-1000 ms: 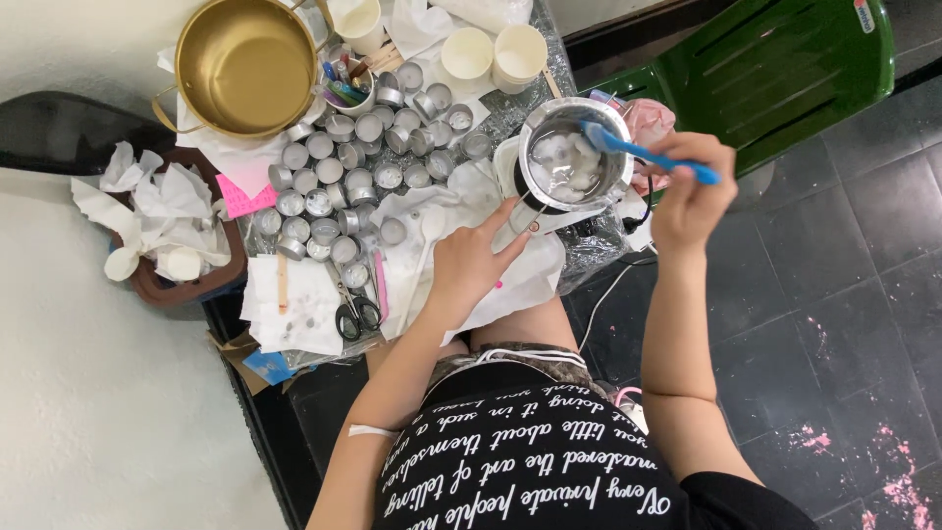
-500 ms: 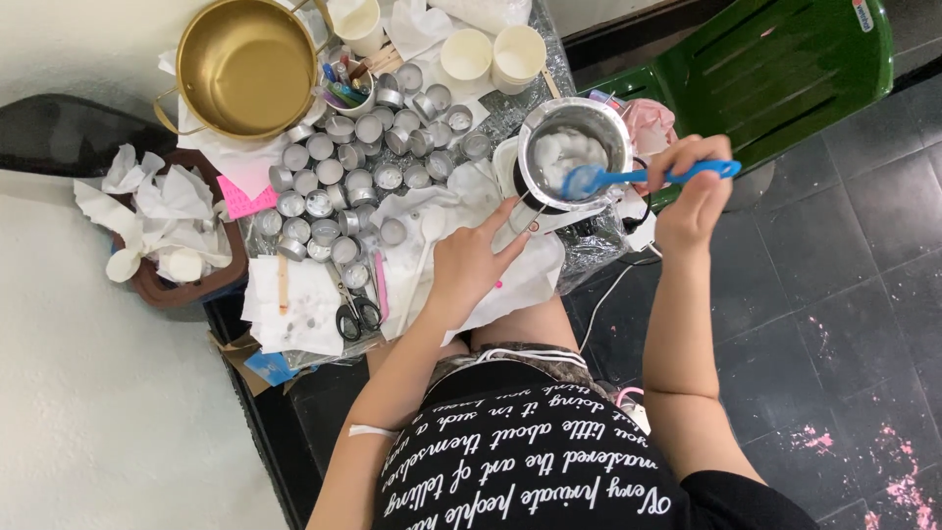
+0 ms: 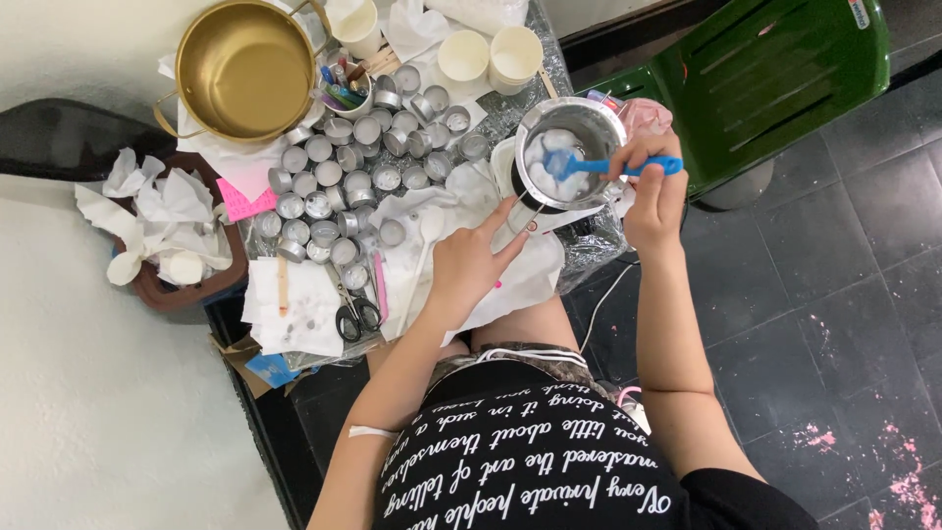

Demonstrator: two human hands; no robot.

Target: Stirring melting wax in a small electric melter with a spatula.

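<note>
Premises: an informal home craft station, apparently for candle making. Evidence: a small cluttered tabletop (image 3: 579, 245) carrying many small round metal cups (image 3: 343, 177), a steel melting pot (image 3: 569, 152) of white lumps, a brass pot (image 3: 245, 67), paper cups (image 3: 491, 54), scissors (image 3: 355, 312) and crumpled tissues (image 3: 157, 206). Dark tiled floor (image 3: 834, 285), green plastic chair (image 3: 775, 74), pale plastered wall (image 3: 98, 422).

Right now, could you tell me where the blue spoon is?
In the head view, the blue spoon is in the right hand, its bowl dipped into the steel pot of white lumps at the table's right edge, before the green chair.
</note>
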